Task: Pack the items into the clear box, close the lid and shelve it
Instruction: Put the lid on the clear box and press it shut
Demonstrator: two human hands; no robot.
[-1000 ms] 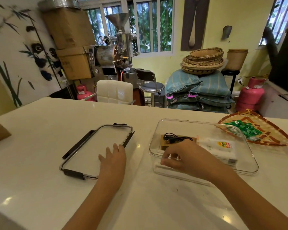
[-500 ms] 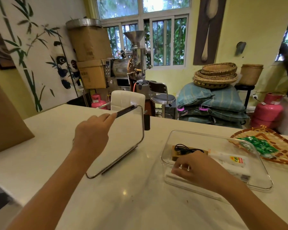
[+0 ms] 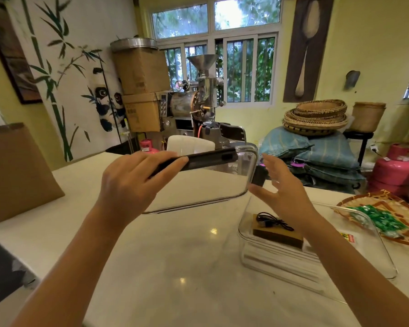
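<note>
While my left hand pinches the clear black-latched lid aloft, my right hand, lifted off the clear plastic box at four o'clock, spreads beside it; woven tray beyond.

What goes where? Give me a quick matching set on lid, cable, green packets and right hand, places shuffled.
1. lid
2. cable
3. green packets
4. right hand

a. on the woven tray
b. open, beside the lid's right clip
c. in the left hand, off the table
d. in the clear box, on the brown card

Pairs: 1-c, 2-d, 3-a, 4-b
</note>
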